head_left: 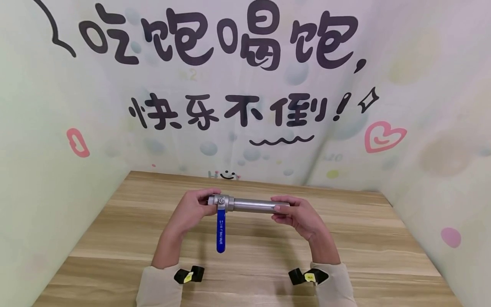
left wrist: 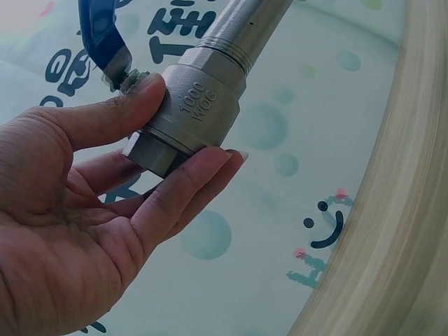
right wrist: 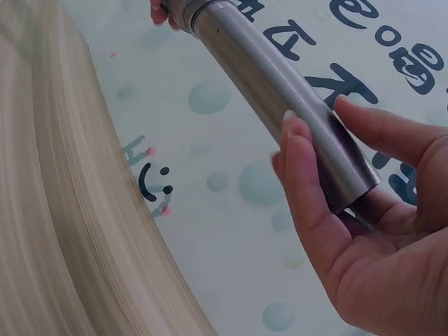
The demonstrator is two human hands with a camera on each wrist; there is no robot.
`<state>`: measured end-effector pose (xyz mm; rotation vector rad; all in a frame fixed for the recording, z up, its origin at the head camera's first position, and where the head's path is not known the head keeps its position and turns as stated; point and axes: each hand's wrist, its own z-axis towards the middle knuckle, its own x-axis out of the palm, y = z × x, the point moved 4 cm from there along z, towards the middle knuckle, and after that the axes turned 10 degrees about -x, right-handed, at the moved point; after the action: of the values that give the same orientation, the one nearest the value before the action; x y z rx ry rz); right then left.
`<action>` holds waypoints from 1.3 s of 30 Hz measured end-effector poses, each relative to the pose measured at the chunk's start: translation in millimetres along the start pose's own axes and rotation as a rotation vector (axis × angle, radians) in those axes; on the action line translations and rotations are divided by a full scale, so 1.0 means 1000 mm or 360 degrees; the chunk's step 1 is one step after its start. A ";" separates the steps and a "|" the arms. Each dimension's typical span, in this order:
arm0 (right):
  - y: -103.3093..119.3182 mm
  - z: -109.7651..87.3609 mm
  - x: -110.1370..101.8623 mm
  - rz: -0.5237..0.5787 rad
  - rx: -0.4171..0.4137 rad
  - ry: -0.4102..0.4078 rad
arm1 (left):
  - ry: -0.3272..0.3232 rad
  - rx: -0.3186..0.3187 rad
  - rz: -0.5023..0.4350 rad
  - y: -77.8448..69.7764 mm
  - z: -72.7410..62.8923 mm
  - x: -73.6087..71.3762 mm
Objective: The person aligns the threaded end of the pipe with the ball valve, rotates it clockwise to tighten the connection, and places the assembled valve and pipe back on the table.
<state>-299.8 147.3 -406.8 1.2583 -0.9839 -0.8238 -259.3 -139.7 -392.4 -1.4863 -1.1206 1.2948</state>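
Note:
A steel ball valve (left wrist: 199,105) with a blue lever handle (head_left: 221,230) is joined to a smooth metal pipe (head_left: 253,205); threads show where the pipe enters the valve in the left wrist view. My left hand (head_left: 192,209) grips the valve body at its free end, thumb on one side and fingertips on the other. At the other end, my right hand (head_left: 301,215) holds the pipe between thumb and fingers. Pipe and valve lie level across the head view, above the table, with the lever pointing toward me. "1000 WOG" is embossed on the valve body.
Beneath the hands spreads a wood-grain table (head_left: 245,273). A pale printed backdrop (head_left: 245,153) with dark lettering stands behind it, and light walls rise on both sides. Black wrist mounts (head_left: 189,275) sit on the sleeves.

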 end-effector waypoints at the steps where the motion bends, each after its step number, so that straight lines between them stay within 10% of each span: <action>1: 0.000 0.000 0.000 -0.0005 -0.0003 -0.0007 | 0.0004 0.0003 -0.0003 0.000 0.000 0.000; 39: -0.001 0.000 0.000 0.0005 -0.0004 -0.0035 | -0.0015 -0.0003 0.0023 0.000 -0.001 0.000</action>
<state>-299.3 146.9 -407.6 1.2476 -1.0016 -0.8377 -258.7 -139.7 -392.4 -1.4940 -1.1195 1.3124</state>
